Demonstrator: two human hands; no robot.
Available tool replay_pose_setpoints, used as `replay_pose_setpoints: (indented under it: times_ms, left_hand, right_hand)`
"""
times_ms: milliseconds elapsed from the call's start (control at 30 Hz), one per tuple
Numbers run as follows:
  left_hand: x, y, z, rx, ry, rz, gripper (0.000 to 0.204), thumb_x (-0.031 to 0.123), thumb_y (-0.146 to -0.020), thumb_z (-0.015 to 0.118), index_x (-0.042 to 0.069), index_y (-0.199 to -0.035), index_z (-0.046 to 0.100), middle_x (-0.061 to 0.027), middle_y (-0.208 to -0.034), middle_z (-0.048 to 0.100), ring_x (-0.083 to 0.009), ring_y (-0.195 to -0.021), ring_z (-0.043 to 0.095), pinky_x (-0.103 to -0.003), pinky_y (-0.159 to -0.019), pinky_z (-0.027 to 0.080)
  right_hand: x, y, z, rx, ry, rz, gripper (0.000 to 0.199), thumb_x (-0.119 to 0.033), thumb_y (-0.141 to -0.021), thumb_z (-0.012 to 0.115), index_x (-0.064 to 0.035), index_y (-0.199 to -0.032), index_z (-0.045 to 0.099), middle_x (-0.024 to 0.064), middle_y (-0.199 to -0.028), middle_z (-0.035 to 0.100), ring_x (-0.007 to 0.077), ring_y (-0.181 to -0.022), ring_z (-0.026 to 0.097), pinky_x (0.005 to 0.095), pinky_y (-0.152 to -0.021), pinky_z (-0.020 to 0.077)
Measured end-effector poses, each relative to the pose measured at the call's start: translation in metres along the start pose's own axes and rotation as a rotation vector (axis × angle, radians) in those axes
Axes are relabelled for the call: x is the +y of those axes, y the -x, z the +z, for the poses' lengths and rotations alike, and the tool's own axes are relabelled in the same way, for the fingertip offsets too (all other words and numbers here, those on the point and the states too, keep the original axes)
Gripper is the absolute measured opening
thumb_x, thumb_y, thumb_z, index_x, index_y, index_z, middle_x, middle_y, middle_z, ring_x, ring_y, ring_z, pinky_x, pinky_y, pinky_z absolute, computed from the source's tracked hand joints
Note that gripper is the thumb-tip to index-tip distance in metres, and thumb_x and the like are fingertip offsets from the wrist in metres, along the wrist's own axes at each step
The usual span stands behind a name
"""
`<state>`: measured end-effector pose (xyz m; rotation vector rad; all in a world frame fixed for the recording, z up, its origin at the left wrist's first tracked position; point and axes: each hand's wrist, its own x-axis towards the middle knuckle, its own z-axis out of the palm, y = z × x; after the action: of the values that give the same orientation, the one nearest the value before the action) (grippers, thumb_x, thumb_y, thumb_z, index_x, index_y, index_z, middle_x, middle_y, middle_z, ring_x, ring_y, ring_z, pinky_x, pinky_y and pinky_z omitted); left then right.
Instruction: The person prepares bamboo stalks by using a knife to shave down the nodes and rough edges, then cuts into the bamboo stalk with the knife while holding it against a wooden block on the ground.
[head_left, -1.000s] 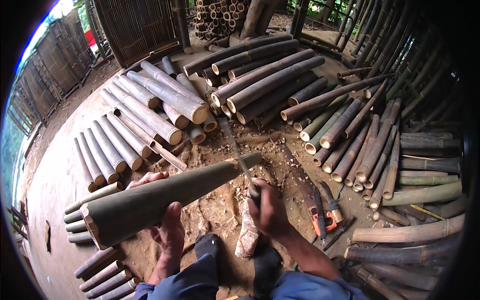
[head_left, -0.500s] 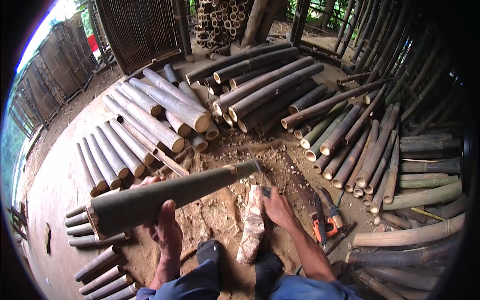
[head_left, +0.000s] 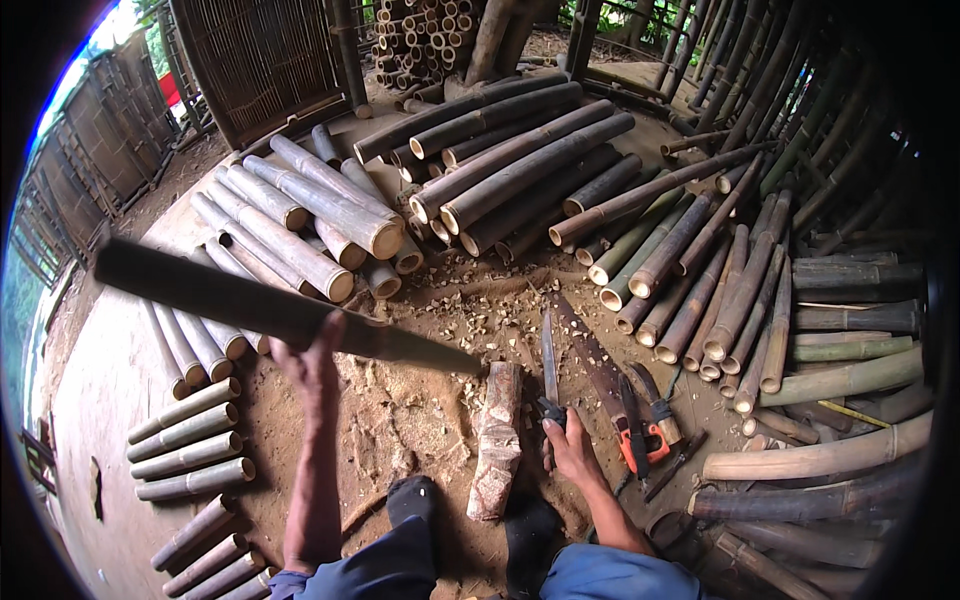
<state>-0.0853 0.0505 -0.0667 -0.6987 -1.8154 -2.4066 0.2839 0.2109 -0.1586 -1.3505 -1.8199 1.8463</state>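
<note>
My left hand [head_left: 313, 368] grips a long cut bamboo section [head_left: 225, 298] near its middle and holds it up in the air, with its thin end pointing right over the wooden chopping block [head_left: 497, 440]. My right hand [head_left: 572, 452] is low beside the block, closed on the handle of a long knife [head_left: 548, 355] that lies flat on the dirt with its blade pointing away from me. Wood chips cover the ground around the block.
Stacks of bamboo poles [head_left: 520, 170] lie ahead and to the right. Short cut sections [head_left: 190, 440] lie in rows at the left. A hand saw with an orange handle [head_left: 640, 440] rests right of the knife. Woven panels [head_left: 260, 60] stand at the back left.
The bamboo section has swung up and to the left off the block. My right hand has come down and the knife now lies flat on the ground.
</note>
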Motion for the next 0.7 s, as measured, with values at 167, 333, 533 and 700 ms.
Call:
replay_pose_setpoints:
  times_ms: [167, 333, 533, 700]
  left_hand:
    - [0.066, -0.033, 0.006, -0.191, -0.319, -0.084, 0.057, 0.019, -0.079, 0.087, 0.004, -0.125, 0.059, -0.0079, -0.101, 0.070, -0.0199, -0.089, 0.068, -0.036, -0.081, 0.057]
    - [-0.023, 0.027, 0.019, -0.655, -0.823, -0.125, 0.058, 0.008, -0.070, 0.084, 0.003, -0.121, 0.057, -0.0159, -0.109, 0.064, -0.0289, -0.094, 0.067, -0.046, -0.084, 0.059]
    - [-0.132, 0.083, 0.012, -0.871, -1.140, -0.207, 0.064, 0.022, -0.070, 0.087, 0.002, -0.125, 0.060, -0.0203, -0.122, 0.067, -0.0405, -0.117, 0.065, -0.049, -0.099, 0.055]
    - [-0.142, 0.107, -0.063, -0.839, -1.102, -0.197, 0.102, 0.038, -0.063, 0.097, 0.008, -0.149, 0.051, -0.0188, -0.141, 0.057, -0.0400, -0.133, 0.053, -0.051, -0.110, 0.048]
  right_hand:
    - [0.012, 0.011, -0.006, 0.022, -0.085, 0.083, 0.026, -0.030, -0.110, 0.058, -0.0061, -0.115, 0.048, 0.0077, -0.075, 0.060, 0.0201, -0.049, 0.060, 0.0368, -0.043, 0.0485]
    - [0.027, 0.017, -0.008, 0.060, -0.097, 0.105, 0.034, -0.037, -0.110, 0.060, -0.0083, -0.121, 0.047, 0.0050, -0.073, 0.058, 0.0180, -0.048, 0.060, 0.0353, -0.040, 0.0472]
    - [0.024, 0.030, 0.005, 0.011, -0.105, 0.163, 0.033, -0.039, -0.110, 0.060, -0.0094, -0.115, 0.046, 0.0066, -0.076, 0.059, 0.0178, -0.047, 0.060, 0.0342, -0.040, 0.0487]
    - [0.024, 0.034, 0.013, -0.014, -0.094, 0.092, 0.032, -0.038, -0.111, 0.060, -0.0088, -0.115, 0.047, 0.0062, -0.076, 0.058, 0.0168, -0.048, 0.058, 0.0333, -0.041, 0.0480]
